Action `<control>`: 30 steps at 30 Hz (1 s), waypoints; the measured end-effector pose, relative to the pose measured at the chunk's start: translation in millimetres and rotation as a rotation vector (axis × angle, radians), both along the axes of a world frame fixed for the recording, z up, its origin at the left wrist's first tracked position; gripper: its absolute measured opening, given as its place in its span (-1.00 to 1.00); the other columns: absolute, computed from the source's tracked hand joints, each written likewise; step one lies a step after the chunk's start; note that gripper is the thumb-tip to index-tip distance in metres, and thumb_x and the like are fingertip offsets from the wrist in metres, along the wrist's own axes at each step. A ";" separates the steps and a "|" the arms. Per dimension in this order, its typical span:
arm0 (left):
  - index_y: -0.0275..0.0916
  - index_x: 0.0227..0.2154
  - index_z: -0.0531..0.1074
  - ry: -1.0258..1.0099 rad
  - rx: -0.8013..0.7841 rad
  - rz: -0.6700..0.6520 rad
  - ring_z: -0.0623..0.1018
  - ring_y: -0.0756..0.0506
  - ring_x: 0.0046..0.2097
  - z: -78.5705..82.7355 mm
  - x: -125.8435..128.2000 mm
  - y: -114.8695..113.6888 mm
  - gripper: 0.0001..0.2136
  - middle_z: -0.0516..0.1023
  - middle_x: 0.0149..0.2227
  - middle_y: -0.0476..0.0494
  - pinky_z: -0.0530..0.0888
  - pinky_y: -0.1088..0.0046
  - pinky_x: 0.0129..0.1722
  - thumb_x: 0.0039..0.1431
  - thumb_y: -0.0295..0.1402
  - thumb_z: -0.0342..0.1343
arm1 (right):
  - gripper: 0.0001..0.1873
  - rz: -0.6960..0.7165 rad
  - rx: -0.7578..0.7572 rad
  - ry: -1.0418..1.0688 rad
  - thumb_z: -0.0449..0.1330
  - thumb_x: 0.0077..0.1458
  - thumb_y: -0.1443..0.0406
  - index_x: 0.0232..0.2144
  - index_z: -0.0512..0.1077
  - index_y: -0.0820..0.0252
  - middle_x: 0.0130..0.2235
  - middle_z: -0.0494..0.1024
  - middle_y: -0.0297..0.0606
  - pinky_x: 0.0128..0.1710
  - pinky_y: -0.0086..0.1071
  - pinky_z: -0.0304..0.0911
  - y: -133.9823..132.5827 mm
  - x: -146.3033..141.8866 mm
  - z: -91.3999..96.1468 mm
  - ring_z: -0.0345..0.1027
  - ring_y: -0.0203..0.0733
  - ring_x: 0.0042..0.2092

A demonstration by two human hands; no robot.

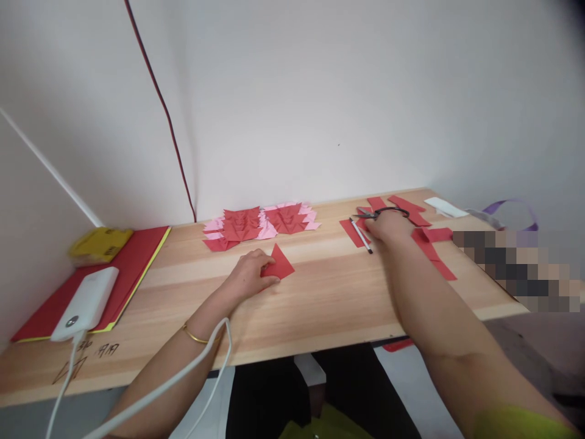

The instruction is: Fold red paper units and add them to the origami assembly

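My left hand [253, 272] has its thumb and fingers closed on the left side of a folded red paper piece [281, 263], whose pointed corners face up and right just above the wooden table [320, 311]. Farther right, my right hand [392, 229] is at the scissors [371, 213], its fingers curled by their dark handles. The blades point left, and part of the handles is hidden behind the hand. Around and under it lie several red paper strips [407, 210]. Beside the fingers is a white pen [361, 234] with a dark end.
Folded red and pink paper pieces [244, 224] stand in rows against the wall. At the left, a white power bank [89, 302] with a cable and a yellow packet [101, 245] rest on red sheets [150, 253]. A white object [445, 207] lies at the far right.
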State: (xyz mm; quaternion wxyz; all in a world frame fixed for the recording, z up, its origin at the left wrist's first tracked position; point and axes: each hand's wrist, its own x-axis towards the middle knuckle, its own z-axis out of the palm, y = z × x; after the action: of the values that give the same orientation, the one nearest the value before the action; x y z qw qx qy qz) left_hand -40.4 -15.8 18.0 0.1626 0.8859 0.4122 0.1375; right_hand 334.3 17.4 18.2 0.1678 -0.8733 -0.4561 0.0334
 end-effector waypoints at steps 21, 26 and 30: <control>-0.21 -0.20 0.45 -0.036 -0.088 0.034 0.36 -0.04 -0.34 -0.9 2.3 2.4 -0.57 0.33 -0.35 -0.06 0.31 0.44 -0.32 -0.11 -0.07 0.24 | -0.74 1.099 -0.101 0.194 0.04 0.05 0.29 -0.16 0.36 0.07 -0.30 0.50 -0.29 -0.40 -0.43 0.14 -55.4 -94.1 41.5 0.33 -0.22 -0.35; -0.20 -0.21 0.44 -0.056 -0.093 0.019 0.36 -0.02 -0.34 -1.1 1.4 3.1 -0.65 0.32 -0.36 -0.04 0.30 0.45 -0.31 -0.03 -0.13 0.20 | -0.74 1.107 -0.145 0.090 0.04 0.06 0.30 -0.16 0.36 0.09 -0.24 0.51 -0.23 -0.37 -0.41 0.13 -54.0 -104.0 33.0 0.36 -0.16 -0.29; -0.20 -0.21 0.44 -0.065 -0.071 0.001 0.36 -0.01 -0.34 -0.8 0.8 3.3 -0.80 0.34 -0.34 -0.05 0.31 0.43 -0.28 0.11 -0.28 0.06 | -0.74 1.104 -0.142 0.071 0.03 0.06 0.32 -0.16 0.35 0.11 -0.22 0.52 -0.21 -0.37 -0.41 0.13 -52.8 -106.8 30.7 0.37 -0.14 -0.27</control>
State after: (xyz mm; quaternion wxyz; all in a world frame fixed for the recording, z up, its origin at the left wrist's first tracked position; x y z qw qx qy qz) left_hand -39.6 -12.5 17.2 0.2072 0.8744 0.4119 0.1514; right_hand 227.5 -35.4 48.9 0.0814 -0.5123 -0.8366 0.1763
